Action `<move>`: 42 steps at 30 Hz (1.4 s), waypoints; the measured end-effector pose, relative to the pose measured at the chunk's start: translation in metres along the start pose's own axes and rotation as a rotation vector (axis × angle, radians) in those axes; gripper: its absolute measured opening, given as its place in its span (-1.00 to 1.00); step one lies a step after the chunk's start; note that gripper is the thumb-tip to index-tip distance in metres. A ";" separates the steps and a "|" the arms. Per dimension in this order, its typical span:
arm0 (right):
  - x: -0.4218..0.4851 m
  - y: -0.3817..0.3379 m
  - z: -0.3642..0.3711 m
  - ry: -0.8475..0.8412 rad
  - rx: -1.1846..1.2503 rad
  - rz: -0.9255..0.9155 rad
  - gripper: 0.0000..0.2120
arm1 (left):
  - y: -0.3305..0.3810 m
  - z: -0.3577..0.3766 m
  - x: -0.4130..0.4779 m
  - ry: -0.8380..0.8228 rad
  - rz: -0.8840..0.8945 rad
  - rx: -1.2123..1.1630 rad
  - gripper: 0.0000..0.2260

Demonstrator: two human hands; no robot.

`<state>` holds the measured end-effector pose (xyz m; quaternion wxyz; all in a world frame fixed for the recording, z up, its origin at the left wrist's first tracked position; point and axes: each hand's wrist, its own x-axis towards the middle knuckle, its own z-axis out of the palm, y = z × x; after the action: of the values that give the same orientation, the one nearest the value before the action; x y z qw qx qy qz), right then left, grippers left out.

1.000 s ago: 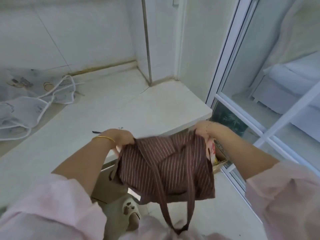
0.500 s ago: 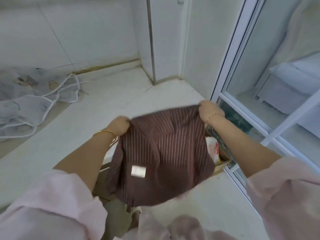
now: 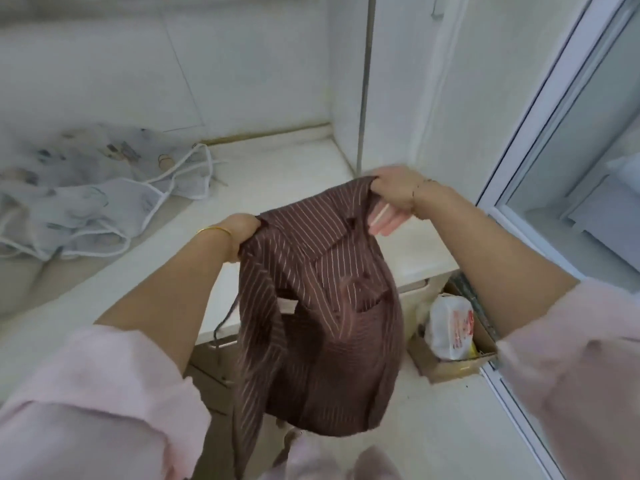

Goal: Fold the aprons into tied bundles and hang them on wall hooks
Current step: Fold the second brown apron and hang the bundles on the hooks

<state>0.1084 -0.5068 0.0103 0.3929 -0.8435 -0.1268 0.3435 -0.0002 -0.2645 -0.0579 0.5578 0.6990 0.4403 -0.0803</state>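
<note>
The brown apron (image 3: 322, 306) hangs mid-frame in front of the worktop (image 3: 284, 168), held by its top edge. To fold it well, I'd pull the two corners level and taut and gather in the dangling ties before doubling it over. The left hand (image 3: 242, 230) is clenched on the upper-left corner. The right hand (image 3: 391, 199) pinches the upper-right corner, its lower fingers loose. Pale aprons (image 3: 86, 209) lie at left on the worktop.

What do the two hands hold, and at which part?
The brown striped apron, by its upper edge: left hand at one end, right hand at the other.
</note>
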 end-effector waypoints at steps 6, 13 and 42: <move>0.050 -0.129 0.062 -0.231 0.654 -0.216 -0.72 | 0.068 -0.096 0.019 0.249 0.283 -0.889 -0.79; 0.093 -0.315 0.063 -0.271 1.283 -0.711 -0.78 | 0.161 -0.193 -0.035 1.212 1.362 -0.212 -0.73; 0.285 -0.030 0.127 0.033 -1.170 -0.004 -0.68 | 0.009 -0.033 0.217 -0.139 0.402 1.065 -0.48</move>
<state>0.2331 -0.2761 -0.1619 -0.1356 -0.9253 -0.2906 0.2025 0.1240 -0.1223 -0.1701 0.1604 0.9467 0.1599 -0.2291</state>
